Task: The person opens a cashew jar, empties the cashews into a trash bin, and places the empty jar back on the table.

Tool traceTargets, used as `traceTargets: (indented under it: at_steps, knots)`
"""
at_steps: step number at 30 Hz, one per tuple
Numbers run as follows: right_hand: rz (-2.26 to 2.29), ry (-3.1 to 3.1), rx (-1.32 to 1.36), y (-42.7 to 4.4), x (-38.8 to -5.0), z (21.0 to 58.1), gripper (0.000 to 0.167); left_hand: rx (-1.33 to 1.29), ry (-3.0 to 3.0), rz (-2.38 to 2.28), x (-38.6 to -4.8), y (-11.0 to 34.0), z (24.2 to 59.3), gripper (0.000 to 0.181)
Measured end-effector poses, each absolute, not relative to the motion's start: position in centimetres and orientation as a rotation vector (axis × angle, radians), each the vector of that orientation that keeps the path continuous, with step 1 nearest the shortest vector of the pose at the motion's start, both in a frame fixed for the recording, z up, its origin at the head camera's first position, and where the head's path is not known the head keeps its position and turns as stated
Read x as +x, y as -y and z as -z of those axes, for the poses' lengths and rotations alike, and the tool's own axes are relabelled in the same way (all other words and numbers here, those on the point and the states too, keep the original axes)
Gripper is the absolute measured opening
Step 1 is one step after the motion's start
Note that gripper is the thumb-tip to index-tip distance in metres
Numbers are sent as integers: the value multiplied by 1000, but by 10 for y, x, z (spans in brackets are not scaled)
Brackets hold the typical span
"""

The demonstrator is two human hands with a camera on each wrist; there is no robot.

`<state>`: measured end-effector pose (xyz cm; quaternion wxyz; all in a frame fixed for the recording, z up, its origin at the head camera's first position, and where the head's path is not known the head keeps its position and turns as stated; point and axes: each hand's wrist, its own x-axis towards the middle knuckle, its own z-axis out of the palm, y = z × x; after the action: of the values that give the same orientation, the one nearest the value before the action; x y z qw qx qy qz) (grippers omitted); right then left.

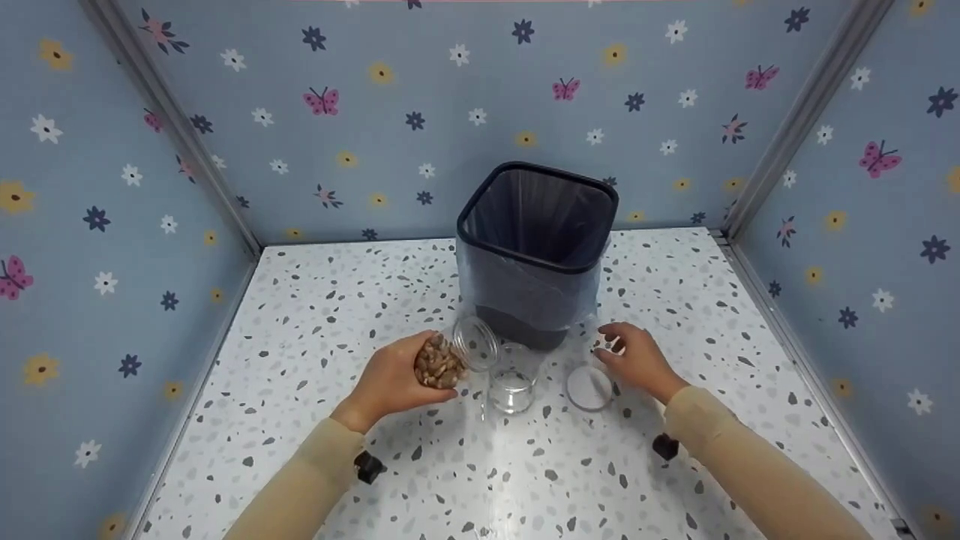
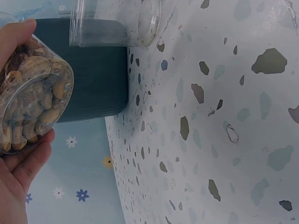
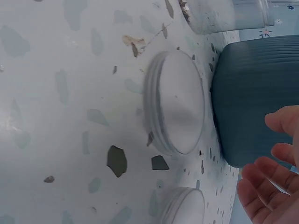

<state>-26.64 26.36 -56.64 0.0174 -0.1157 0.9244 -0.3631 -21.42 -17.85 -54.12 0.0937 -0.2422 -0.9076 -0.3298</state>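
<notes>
My left hand (image 1: 394, 379) grips a clear jar (image 1: 476, 343) of brown nuts (image 1: 439, 363), fingers and thumb around its lower end. The jar is tilted, its mouth toward the right near a second clear jar (image 1: 514, 394) that stands on the table. In the left wrist view the nuts (image 2: 37, 93) show through the held jar's base. My right hand (image 1: 636, 361) hovers by a white round lid (image 1: 589, 388), its fingers loosely bent with nothing between them. A second lid (image 3: 189, 210) shows at the bottom of the right wrist view.
A dark bin (image 1: 517, 289) with a clear liner stands behind the jars. Small crumbs (image 3: 133, 41) lie on the speckled white table (image 1: 480, 480). Flower-patterned walls (image 1: 375, 120) enclose the back and both sides.
</notes>
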Motion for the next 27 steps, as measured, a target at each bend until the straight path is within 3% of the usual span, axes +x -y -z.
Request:
traceTargets:
  at_steps: [27]
  knots:
    - [1266, -3005, -375, -266, -274, 527, 40, -726, 2701, 985, -215, 177, 543, 77]
